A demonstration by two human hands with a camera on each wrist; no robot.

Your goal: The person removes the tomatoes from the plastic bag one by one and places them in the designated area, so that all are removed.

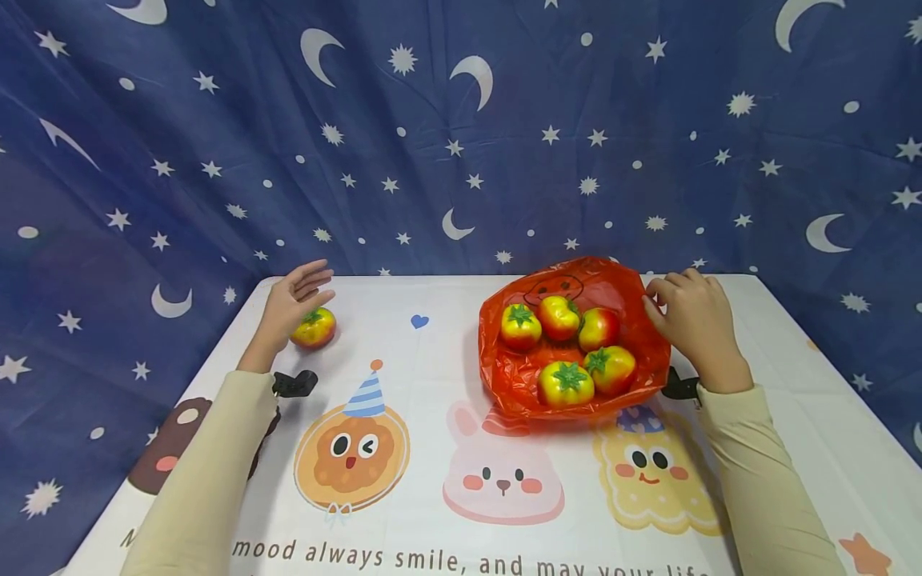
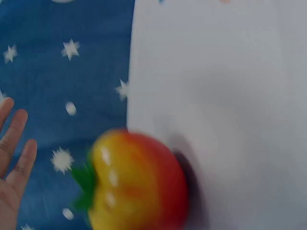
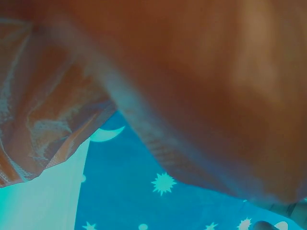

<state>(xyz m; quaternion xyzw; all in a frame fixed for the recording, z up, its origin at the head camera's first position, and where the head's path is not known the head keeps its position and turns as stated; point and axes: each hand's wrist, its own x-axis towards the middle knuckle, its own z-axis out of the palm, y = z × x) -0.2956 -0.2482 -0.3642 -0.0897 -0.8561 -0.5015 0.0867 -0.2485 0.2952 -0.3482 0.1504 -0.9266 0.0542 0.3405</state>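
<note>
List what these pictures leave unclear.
Head view: middle of brown printed figure, hidden by left sleeve.
Head view: right end of lettering, cut by bottom edge.
Left wrist view: lower part of lone fruit, cut by bottom edge.
Right wrist view: whether right hand grips red bag, too blurred.

Left sleeve [image 1: 205,472]: long, plain, beige. Right sleeve [image 1: 767,472]: matching beige, lightly creased. Left wrist attachment [image 1: 295,384]: black, small. Right wrist attachment [image 1: 679,386]: black, small.

The table [image 1: 425,376] before me had a white top printed with cartoon faces [image 1: 503,504]; a red-and-yellow fruit [image 1: 315,332] sat toward its left, an open red plastic bag [image 1: 502,380] toward its right.
</note>
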